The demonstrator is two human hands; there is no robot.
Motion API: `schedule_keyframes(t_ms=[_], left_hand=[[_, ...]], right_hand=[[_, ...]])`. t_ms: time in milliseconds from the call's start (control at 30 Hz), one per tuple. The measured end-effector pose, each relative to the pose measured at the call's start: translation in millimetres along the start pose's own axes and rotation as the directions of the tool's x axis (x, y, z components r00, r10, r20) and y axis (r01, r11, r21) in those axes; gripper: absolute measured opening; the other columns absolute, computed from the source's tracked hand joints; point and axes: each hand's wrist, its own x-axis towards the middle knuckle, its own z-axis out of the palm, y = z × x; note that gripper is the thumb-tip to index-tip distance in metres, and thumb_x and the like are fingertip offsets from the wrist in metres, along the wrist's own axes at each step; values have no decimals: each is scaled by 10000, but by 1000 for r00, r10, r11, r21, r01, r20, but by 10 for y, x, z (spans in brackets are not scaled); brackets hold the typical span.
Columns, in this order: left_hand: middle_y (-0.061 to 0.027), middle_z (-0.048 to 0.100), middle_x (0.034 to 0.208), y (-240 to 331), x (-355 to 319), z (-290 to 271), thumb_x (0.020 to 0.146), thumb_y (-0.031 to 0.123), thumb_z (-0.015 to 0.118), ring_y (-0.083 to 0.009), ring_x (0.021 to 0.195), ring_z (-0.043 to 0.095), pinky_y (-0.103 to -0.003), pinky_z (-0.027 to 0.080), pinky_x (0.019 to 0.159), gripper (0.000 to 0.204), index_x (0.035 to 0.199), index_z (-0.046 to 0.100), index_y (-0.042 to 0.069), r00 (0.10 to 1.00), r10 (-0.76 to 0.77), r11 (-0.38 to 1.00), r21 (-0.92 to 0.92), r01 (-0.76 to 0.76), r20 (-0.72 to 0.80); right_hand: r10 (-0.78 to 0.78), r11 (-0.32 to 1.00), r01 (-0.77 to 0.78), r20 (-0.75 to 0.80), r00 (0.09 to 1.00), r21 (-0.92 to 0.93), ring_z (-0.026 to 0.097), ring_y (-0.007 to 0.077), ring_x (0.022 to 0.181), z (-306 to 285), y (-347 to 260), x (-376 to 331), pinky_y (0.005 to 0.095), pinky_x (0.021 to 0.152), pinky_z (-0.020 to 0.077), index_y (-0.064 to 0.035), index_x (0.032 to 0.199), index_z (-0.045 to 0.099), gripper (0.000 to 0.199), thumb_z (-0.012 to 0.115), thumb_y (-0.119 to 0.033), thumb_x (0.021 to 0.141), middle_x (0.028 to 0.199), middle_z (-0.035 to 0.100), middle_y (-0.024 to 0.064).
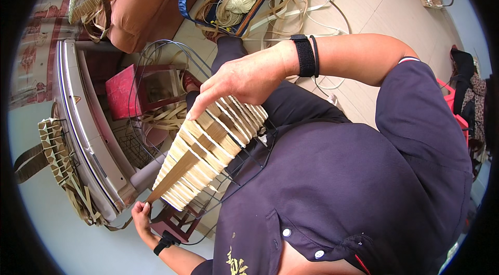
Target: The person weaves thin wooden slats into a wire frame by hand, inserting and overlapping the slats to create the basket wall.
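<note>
A half-woven basket (215, 140) of tan flat strips and white cord on a dark wire frame (249, 173) lies tilted against my lap. My right hand (234, 85) is curled over its far edge, with a fingertip pressed at the rim; some of its fingers are hidden behind the weave. At the basket's near left corner, my left hand (141, 215) pinches a flat brown strip (179, 171). That strip runs along the weave, slanting up toward the right hand.
A blue-handled box (241, 28) with cord and loose tan strips stands on the floor ahead. Left are a red stool (122, 93) and a silver-grey cabinet-like unit (88, 134) with a woven piece (54, 150) on it. A brown padded seat (150, 2) stands beyond.
</note>
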Motion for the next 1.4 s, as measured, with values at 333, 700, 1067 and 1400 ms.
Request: schedule_keyframes(t_ms=[333, 700, 1067, 1400], left_hand=[[-38, 640, 699, -741, -64, -251, 954, 165, 732, -125, 627, 528, -300, 432, 640, 257, 771, 592, 51, 941, -145, 989, -6, 150, -304], [-33, 611, 642, -964, 64, -267, 977, 195, 725, -116, 535, 494, -291, 376, 511, 302, 758, 571, 55, 938, -74, 997, 6, 81, -339], [9, 595, 679, -545, -272, -255, 1041, 298, 640, -84, 533, 515, -248, 419, 505, 254, 891, 616, 95, 988, -6, 999, -38, 0, -156], [35, 553, 589, 1666, -1281, 231, 960, 245, 713, -52, 459, 443, -229, 342, 441, 277, 811, 652, 19, 891, 439, 880, -250, -403, 111]], right_hand=[[10, 1000, -11, -27, 1000, -12, 619, 385, 1231, 25, 37, 22, 454, 1015, 537, -135, 1468, 530, 760, 496, 187, 781, 1346, 637, 171], [52, 998, -52, -19, 998, -28, 618, 379, 1232, 4, -19, 12, 448, 1029, 533, -149, 1467, 533, 759, 499, 182, 784, 1347, 634, 170], [64, 998, -64, -33, 997, 12, 580, 350, 1251, -43, -84, 44, 441, 1075, 467, -95, 1427, 578, 682, 542, 32, 759, 1343, 592, 163], [73, 977, -88, -84, 994, -193, 689, 337, 1080, 1, -423, 815, 412, 948, 539, -53, 1346, 616, 455, 712, -283, 965, 1152, 712, 166]])
